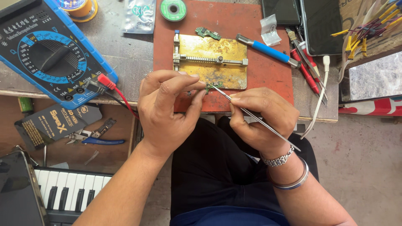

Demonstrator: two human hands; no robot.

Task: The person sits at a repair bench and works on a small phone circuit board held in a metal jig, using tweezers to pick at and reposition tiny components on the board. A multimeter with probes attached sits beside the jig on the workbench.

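Near the centre of the frame, at the front edge of a reddish-brown work mat [268, 79]: left hand [167, 111], thumb and fingers pinched together on a tiny green circuit board [208, 87]. Right hand [261, 117] just beside it, fingers closed around slim metal tweezers [255, 116], tips touching the small board, handle running down and right past the wrist. Hands close together, both clamped on what they hold, above a lap in dark trousers.

Just behind the fingertips, on the mat: a brass-coloured board holder [211, 60] with a sliding metal rail across it, surface stained. Beyond it, near the top of the mat, a second small green circuit board [208, 32]. Right of the holder, a blue-handled tool [268, 51] lying slanted, a small clear plastic bag [269, 30] beside it. Further right, red-handled tools [305, 69] and a white cable [320, 94] hanging over the bench edge.

Upper left of the frame: a blue multimeter [50, 52], a red probe plug [106, 81] seated in its lower corner. Top centre, a green spool [173, 9]. Upper right, dark phone screens [322, 25] and a bundle of yellow-tipped leads [360, 37].

Lower left, on a lower shelf: blue-handled pliers [94, 137], a black packet [56, 123], and piano-style keys [69, 190].
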